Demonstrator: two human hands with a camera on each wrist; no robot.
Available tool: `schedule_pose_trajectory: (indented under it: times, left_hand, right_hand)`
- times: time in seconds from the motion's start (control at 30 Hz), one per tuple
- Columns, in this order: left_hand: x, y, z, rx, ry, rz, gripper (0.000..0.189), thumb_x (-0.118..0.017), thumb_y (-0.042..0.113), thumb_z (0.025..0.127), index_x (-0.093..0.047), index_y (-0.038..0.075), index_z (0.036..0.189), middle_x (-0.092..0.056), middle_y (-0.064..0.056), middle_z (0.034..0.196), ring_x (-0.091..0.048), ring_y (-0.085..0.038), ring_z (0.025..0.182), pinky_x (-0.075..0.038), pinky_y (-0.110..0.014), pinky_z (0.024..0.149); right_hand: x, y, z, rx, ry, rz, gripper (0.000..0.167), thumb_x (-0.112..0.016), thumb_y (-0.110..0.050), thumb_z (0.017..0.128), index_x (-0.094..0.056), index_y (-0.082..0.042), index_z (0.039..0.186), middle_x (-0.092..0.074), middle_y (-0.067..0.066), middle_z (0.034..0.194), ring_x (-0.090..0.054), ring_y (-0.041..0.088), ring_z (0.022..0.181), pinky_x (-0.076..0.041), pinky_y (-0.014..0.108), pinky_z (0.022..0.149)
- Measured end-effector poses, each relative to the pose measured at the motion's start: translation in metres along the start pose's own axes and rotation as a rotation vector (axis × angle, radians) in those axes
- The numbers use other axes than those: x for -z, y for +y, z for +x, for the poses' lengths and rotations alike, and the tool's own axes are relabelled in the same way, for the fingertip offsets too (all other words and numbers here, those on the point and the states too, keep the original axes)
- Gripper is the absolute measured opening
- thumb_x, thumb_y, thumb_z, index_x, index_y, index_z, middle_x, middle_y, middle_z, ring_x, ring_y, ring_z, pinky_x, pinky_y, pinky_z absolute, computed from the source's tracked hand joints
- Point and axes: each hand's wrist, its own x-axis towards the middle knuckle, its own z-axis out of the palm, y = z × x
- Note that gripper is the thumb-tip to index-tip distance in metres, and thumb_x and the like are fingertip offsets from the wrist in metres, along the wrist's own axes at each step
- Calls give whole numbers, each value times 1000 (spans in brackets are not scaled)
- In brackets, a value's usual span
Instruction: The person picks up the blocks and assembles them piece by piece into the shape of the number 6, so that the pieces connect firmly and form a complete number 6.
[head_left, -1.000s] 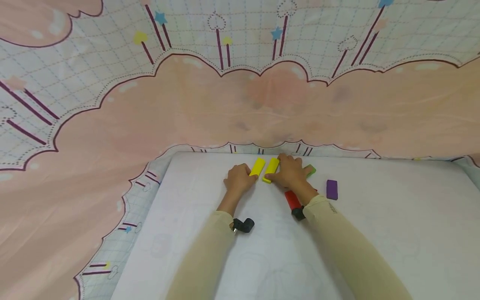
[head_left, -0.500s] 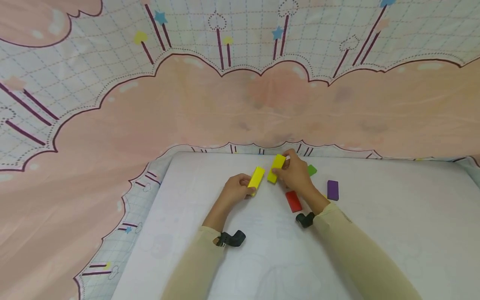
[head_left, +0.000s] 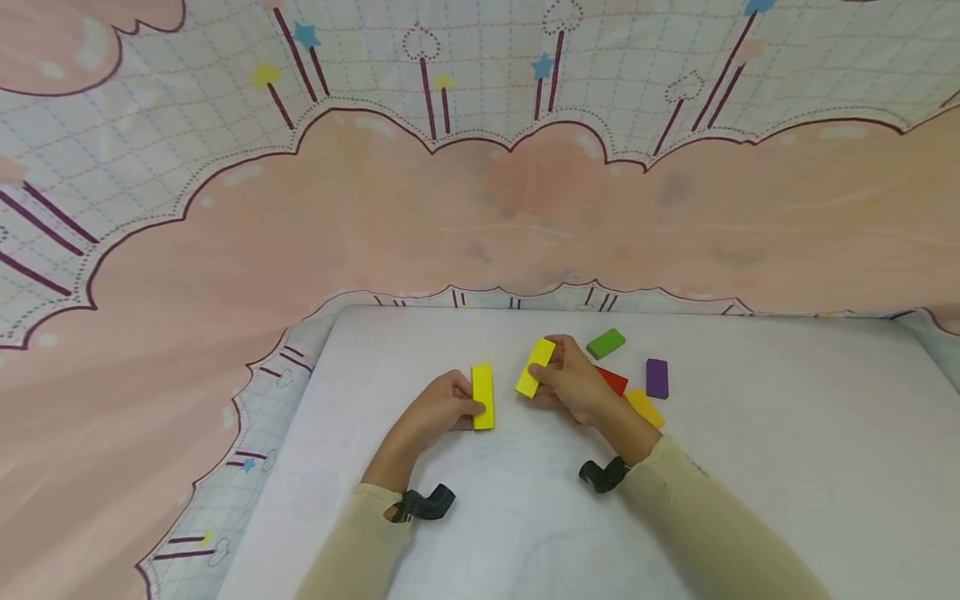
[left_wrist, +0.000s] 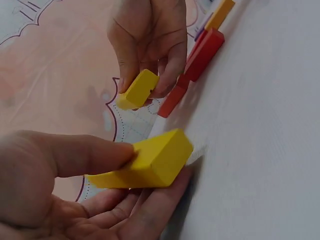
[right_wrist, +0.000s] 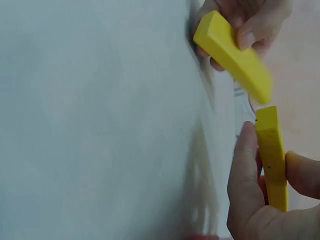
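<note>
Between thumb and fingers, my left hand [head_left: 438, 407] pinches a yellow block [head_left: 483, 398], which points nearly straight away from me. A second yellow block [head_left: 536, 367] is pinched by my right hand [head_left: 576, 379] and leans to the right at its far end. The two yellow blocks are a short gap apart. In the right wrist view the left hand's block [right_wrist: 235, 57] and the right hand's block [right_wrist: 272, 160] come close end to end. Both appear lifted off the white surface, as the left wrist view suggests.
Right of my right hand lie a green block [head_left: 606, 342], a purple block [head_left: 657, 379] and an orange block [head_left: 645, 407]. Red blocks [left_wrist: 205, 54] lie behind that hand, partly hidden in the head view. A patterned curtain [head_left: 480, 217] hangs along the white table's [head_left: 787, 467] far edge.
Both hands have picked up the yellow blocks and drawn them toward me and to the left. The left block has turned more upright in view. The green and orange blocks are now uncovered.
</note>
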Motion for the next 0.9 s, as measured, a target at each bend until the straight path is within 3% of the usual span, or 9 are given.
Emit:
schedule_pose_trajectory:
  times: [0.1,0.2,0.33,0.43,0.53,0.63,0.77,0.9]
  left_hand:
    - [2,-3,-3,-20,-44,44,59,-75,5,89,-47,17,140,-63,-13,115,-69,-23,89,-62,-32,77]
    - [1,-4,-5,-49,-83,87,69,-74,5,89,-44,26,148,-63,-14,114,-69,-23,85,-62,-32,74]
    - [-2,-2,-6,-86,-63,130,45,-69,11,95,-58,23,136,-64,-14,107,-68,-22,83,-62,-32,73]
    - [-3,1,-4,-122,7,205,35,-70,16,96,-64,22,130,-64,-11,103,-66,-21,80,-60,-30,70]
    - [-4,5,-2,-165,73,302,35,-73,17,93,-67,18,127,-65,-10,99,-63,-20,75,-55,-29,65]
    - [-5,8,-1,-167,108,355,36,-76,17,91,-70,16,126,-65,-9,96,-62,-20,72,-52,-28,64]
    - [-6,8,0,-137,106,360,37,-78,19,90,-71,17,126,-66,-8,99,-61,-20,77,-53,-28,68]
    - [-6,7,1,-138,109,366,37,-79,21,90,-71,18,126,-66,-7,97,-60,-21,81,-53,-29,71]
  right_hand:
    - [-8,4,1,-8,-4,22,67,-67,-13,100,-30,-22,154,-43,14,142,-65,30,111,-62,37,85]
    - [-15,6,3,-4,12,19,65,-67,-11,99,-33,-23,154,-46,14,139,-65,31,114,-62,37,84]
    - [-25,7,9,13,45,-22,66,-66,-6,98,-36,-24,154,-49,15,138,-62,30,118,-62,36,85]
    - [-30,5,13,7,95,-51,68,-68,-8,98,-35,-26,154,-52,13,137,-64,29,115,-62,32,82]
    - [-33,3,18,-5,151,-48,68,-69,-12,98,-34,-26,154,-54,12,137,-67,27,109,-62,28,77]
    - [-34,1,23,-7,182,-38,66,-70,-13,97,-35,-25,153,-55,11,135,-68,27,107,-62,26,74]
    - [-35,-2,28,-25,207,-46,65,-73,-14,95,-42,-26,150,-57,9,130,-69,26,105,-61,26,71]
    - [-35,-4,32,-68,246,-46,63,-77,-16,92,-47,-27,147,-60,10,120,-72,23,92,-61,26,67]
